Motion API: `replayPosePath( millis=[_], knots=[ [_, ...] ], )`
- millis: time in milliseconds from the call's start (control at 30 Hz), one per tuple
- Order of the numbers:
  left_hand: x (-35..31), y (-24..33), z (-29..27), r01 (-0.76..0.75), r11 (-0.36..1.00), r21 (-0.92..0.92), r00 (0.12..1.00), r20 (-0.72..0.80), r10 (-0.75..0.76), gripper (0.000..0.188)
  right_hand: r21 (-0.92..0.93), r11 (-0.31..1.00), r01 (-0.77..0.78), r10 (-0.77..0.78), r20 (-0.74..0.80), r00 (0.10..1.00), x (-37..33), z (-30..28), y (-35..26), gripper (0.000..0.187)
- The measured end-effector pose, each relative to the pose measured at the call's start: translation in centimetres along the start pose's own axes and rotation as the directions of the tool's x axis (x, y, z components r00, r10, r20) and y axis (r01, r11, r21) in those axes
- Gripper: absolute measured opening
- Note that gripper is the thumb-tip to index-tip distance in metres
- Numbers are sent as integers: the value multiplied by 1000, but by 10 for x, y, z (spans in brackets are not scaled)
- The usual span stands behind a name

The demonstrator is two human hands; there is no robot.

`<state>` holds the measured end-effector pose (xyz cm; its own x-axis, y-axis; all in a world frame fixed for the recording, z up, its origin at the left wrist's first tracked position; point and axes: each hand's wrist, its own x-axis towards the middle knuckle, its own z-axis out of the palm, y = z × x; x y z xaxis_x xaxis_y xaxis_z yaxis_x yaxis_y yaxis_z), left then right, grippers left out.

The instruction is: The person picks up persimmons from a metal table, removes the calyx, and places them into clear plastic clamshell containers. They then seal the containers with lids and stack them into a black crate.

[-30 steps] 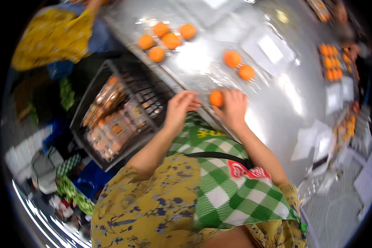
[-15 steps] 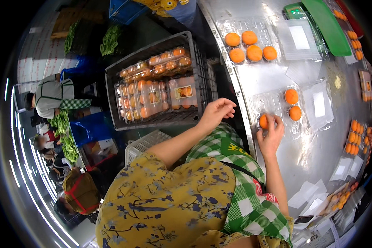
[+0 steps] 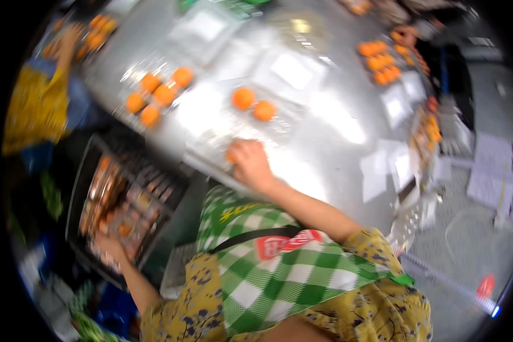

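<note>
My right hand (image 3: 251, 162) has its fingers curled over an orange (image 3: 231, 156) at the near side of a clear plastic clamshell pack. Two more oranges (image 3: 253, 104) sit at the far side of that pack. Its lid with a white label (image 3: 291, 71) lies folded out flat on the metal table (image 3: 325, 171). Down to the left, my left hand (image 3: 107, 246) reaches over a dark crate (image 3: 77, 211) and is nearest to the packs of oranges (image 3: 132, 219) inside it. Motion blurs its fingers, and whether it touches a pack I cannot make out.
Another clamshell with several oranges (image 3: 164, 94) stands at the table's left, its labelled lid (image 3: 206, 25) open. Filled packs (image 3: 379, 61) and loose papers (image 3: 390, 168) lie to the right. A person in yellow (image 3: 40, 108) works at the far left; another person's hand (image 3: 404, 35) shows far right.
The view has swung round to the right. My left hand has gone from beside the table edge to over the crate. My right hand stays at the same orange.
</note>
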<state>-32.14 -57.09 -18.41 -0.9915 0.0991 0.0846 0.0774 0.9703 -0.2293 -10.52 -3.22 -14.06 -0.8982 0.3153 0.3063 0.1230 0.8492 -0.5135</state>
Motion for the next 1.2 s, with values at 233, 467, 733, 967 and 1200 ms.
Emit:
replayPosePath(
  millis=[233,467,733,967,1200],
  knots=[
    [6,25,-34,220,970,99,974,-73,-213,55,-5,990,-140,140,41,989,-13,-27,-17,52],
    [25,12,-7,91,981,-172,996,38,-86,53,-56,988,-143,145,41,989,-13,-23,-14,49],
    [24,64,-42,-18,940,-341,994,94,53,49,264,919,-293,346,-182,920,-7,-68,36,54],
    [26,10,6,3,1000,9,989,-148,-2,45,984,-21,-176,989,47,143,-44,-185,298,34],
    [42,-41,37,680,725,110,733,-68,-677,49,950,12,313,994,22,-104,-72,-237,420,58]
  ],
)
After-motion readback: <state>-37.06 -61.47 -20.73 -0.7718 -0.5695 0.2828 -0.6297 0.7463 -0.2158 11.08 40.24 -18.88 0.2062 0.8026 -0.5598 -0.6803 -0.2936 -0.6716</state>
